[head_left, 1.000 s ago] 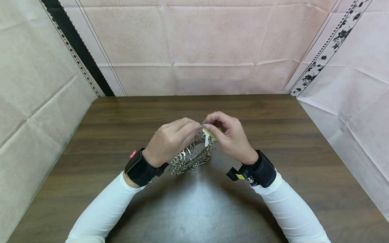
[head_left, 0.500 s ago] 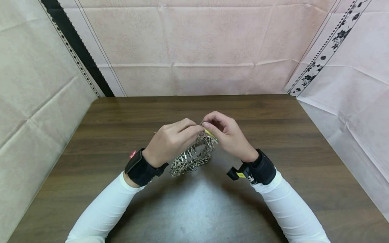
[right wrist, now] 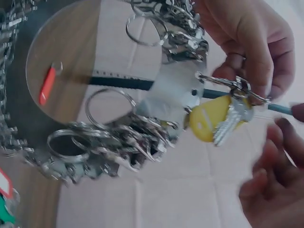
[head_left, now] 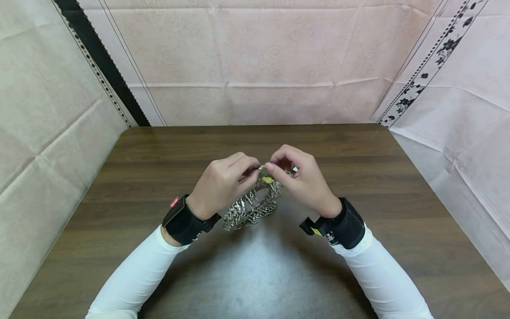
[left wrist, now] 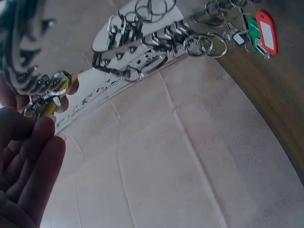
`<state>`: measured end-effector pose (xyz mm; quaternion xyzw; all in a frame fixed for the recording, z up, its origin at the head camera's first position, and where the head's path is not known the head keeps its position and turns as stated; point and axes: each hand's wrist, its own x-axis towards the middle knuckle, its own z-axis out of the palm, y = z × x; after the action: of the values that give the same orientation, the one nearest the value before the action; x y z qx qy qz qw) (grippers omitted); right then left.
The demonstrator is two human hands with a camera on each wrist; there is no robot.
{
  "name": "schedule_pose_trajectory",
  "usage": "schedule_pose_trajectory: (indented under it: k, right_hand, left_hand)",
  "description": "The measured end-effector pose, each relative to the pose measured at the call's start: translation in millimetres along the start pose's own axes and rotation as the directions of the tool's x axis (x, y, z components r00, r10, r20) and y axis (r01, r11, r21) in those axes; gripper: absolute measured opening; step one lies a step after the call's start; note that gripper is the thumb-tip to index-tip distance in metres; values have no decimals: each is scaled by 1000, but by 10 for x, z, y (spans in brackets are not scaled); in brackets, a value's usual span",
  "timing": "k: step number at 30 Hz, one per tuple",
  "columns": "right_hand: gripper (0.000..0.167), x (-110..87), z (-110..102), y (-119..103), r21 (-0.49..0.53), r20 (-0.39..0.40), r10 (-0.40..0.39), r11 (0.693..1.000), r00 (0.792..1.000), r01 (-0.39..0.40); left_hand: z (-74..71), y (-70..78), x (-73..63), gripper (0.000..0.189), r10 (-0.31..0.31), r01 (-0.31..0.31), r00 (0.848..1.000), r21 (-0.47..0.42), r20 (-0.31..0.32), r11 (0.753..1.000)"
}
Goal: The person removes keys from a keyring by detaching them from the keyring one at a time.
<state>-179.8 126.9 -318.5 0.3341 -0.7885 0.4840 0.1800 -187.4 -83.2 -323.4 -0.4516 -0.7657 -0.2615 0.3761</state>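
Observation:
A large flat metal key holder ring (right wrist: 173,85) carries rows of snap hooks and split rings around its rim; it stands tilted between the hands in the head view. My left hand (head_left: 225,184) pinches a snap hook (right wrist: 241,86) at the holder's upper edge. From that hook hang a silver key (right wrist: 227,126) and a yellow key tag (right wrist: 203,124). In the right wrist view, the left fingers (right wrist: 259,47) are close behind the hook. My right hand (head_left: 307,179) is beside them, its fingers (right wrist: 280,175) loosely bent, blurred and apart from the key.
A red key tag (left wrist: 267,32) and a green one (left wrist: 253,28) are low over the brown table (head_left: 159,186) beyond the holder. An orange tag (right wrist: 47,85) shows through the holder's opening. Pale patterned cloth (head_left: 255,57) hangs behind and at both sides.
The yellow tag and key have gone from the right fingers and now hang at the holder's edge. My right hand has shifted slightly right; the left stays almost in place.

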Motion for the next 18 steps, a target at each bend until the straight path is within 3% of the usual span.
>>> schedule_pose_trajectory:
  k: [6,18]
  right_hand:
    - [4,-6,12,-46,-77,115,46,996,992,-37]
    - [5,-35,74,-37,58,144,75,995,987,-84]
  left_hand:
    - [11,0,-5,4,-88,87,996,-35,-17,996]
    - [29,30,0,6,-154,151,988,-116,-13,982]
